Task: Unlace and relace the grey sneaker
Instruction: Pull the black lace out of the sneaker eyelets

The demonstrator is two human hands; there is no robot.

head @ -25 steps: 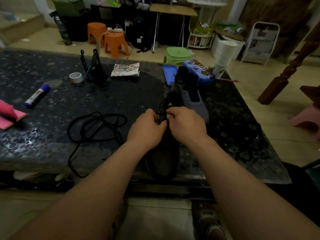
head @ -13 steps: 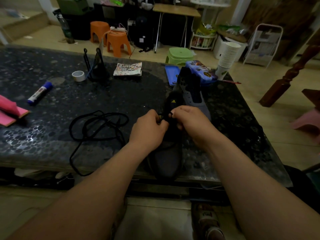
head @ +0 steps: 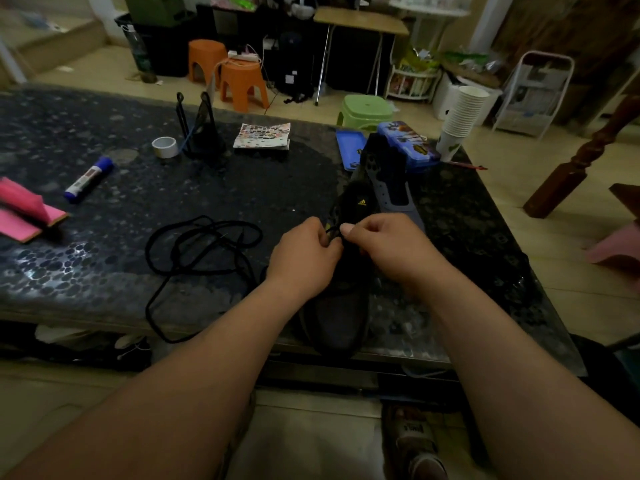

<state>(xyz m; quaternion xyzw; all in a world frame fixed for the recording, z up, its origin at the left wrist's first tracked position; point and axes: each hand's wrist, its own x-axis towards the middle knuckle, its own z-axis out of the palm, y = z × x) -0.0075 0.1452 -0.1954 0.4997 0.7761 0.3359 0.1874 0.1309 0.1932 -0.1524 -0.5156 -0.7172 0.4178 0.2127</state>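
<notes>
Single head-worn view, forward and down, close over the table (head: 104, 271) near edge

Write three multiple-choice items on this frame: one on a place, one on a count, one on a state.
1. On which side of the sneaker does the loose lace lie on the table?
A. left
B. right
C. beyond it

2. How many orange stools stand beyond the table?
A. one
B. two
C. four

3. What are the left hand and right hand doing?
A. resting flat on the table
B. gripping the sneaker's heel
C. pinching the lace over the sneaker

Key:
1 A: the coiled lace lies to the left of the sneaker.
2 B: two stand close together on the floor.
3 C: the fingertips of both hands meet on a lace strand just below the tongue.
</notes>
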